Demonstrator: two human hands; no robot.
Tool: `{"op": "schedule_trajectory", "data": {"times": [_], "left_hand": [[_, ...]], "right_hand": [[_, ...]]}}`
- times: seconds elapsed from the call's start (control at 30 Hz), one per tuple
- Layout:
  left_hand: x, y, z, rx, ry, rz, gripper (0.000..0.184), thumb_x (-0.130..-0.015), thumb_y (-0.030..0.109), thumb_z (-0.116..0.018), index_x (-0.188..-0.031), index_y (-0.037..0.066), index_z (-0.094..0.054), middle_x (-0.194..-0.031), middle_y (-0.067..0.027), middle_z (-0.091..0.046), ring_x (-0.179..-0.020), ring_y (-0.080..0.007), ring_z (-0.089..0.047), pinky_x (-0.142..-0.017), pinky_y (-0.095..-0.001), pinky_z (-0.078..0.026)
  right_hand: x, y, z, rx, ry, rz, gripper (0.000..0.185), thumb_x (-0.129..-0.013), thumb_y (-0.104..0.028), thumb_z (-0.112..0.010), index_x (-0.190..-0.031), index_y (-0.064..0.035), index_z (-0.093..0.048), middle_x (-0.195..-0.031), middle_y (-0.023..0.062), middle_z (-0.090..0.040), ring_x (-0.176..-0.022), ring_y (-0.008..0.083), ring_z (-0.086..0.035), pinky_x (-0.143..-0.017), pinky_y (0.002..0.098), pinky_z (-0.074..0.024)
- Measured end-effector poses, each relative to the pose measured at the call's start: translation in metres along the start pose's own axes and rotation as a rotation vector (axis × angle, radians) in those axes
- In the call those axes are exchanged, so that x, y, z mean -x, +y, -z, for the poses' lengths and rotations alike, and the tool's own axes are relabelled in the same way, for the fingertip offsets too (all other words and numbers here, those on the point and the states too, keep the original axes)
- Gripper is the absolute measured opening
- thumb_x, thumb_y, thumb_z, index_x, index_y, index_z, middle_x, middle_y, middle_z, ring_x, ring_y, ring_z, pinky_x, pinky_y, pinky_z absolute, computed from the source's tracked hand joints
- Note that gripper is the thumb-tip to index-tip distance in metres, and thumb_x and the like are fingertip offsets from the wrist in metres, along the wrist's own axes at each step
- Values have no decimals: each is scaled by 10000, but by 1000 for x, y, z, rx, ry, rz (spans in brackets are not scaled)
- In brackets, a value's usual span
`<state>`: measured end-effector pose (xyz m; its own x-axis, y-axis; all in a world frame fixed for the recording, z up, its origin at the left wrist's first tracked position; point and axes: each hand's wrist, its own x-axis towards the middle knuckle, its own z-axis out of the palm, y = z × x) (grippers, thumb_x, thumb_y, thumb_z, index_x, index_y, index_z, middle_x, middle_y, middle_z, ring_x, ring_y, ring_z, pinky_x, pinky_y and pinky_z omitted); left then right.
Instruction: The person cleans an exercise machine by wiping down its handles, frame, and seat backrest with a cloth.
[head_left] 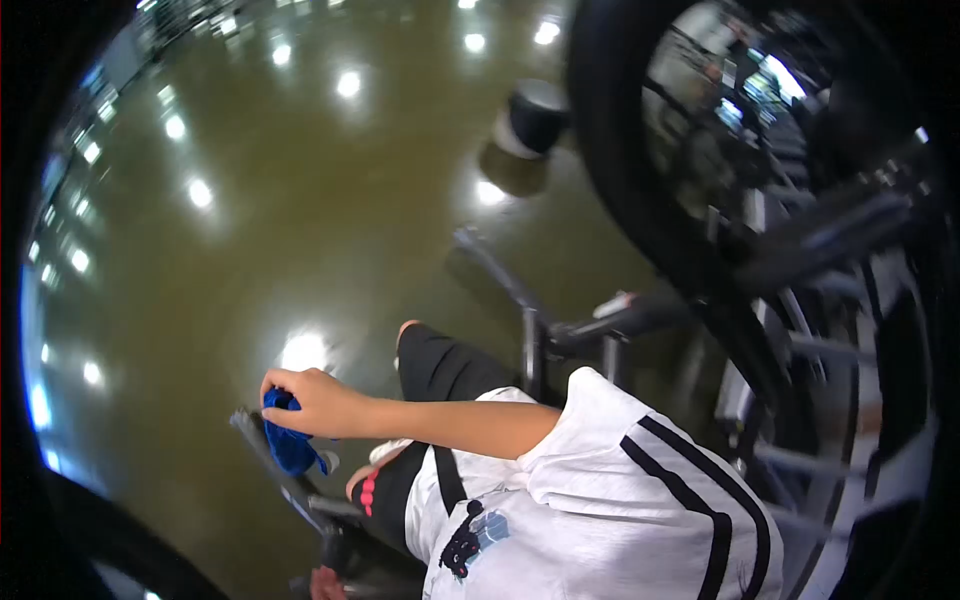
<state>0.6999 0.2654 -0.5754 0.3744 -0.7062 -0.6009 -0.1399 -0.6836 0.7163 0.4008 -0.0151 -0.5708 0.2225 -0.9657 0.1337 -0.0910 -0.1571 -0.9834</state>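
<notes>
My right hand (312,402) reaches out to the left of the view, its fingers closed round a crumpled blue cloth (288,447) that hangs down from the grip. Close under the cloth runs a grey metal bar (270,455). At the bottom edge, a small reddish patch that looks like the fingers of my left hand (326,584) shows by a dark part of the frame; its grip cannot be made out. My white shirt (620,500) and dark shorts (450,368) fill the lower middle.
A big black curved tube (640,210) arches over the upper right. Grey metal framework (540,330) stands beside my legs, with more racks (800,350) at the right. A dark cylinder (537,115) with a white band rests on the glossy floor (330,200).
</notes>
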Motion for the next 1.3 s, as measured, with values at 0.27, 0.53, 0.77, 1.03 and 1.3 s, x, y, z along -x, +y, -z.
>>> {"op": "schedule_trajectory", "data": {"times": [0.27, 0.53, 0.77, 1.03, 1.3], "left_hand": [[-132, 97, -133, 195, -350, -329, 332, -929, 291, -526, -1174, 66, -536, -1090, -88, -604, -1008, -195, -575, -898, -343, -420], [-97, 189, -262, -136, -640, -888, 219, -952, 92, -430, -1096, -26, -546, -1024, -103, -603, -967, -188, -576, -887, -304, -438], [40, 253, -365, -482, -758, -1635, 263, -766, -91, -508, -1007, -12, -580, -1055, -139, -573, -1043, -302, -547, -897, -385, -420], [191, 311, -460, -505, -595, -2504, 292, -727, 83, -603, -1019, 68, -582, -1045, -93, -584, -1043, -284, -539, -927, -407, -371], [153, 367, -543, -1155, -472, -2151, 404, -934, 398, -369, -969, 58, -585, -882, -180, -624, -819, -379, -583, -703, -436, -443]], "right_hand": [[89, -79, 134, 361, 451, -154, 282, -839, -307, -609, -891, -33, -574, -738, 181, -630, -696, 351, -629, -643, 409, -478], [237, -121, 187, 448, 1340, 317, 113, -872, -114, -594, -945, -49, -537, -893, 49, -540, -814, 110, -524, -725, 242, -421], [331, -137, 279, 1045, 1921, 464, 550, -807, -140, -667, -1255, 10, -385, -1191, 134, -449, -1122, 247, -430, -998, 376, -293], [322, -93, 301, 1394, 1595, -118, 400, -833, -286, -560, -1174, -77, -552, -1040, 99, -558, -1041, 288, -476, -894, 456, -316], [273, -88, 304, 1309, 1421, 242, 354, -800, -204, -592, -1143, -120, -595, -1017, 52, -597, -1022, 247, -536, -870, 416, -384]]}}
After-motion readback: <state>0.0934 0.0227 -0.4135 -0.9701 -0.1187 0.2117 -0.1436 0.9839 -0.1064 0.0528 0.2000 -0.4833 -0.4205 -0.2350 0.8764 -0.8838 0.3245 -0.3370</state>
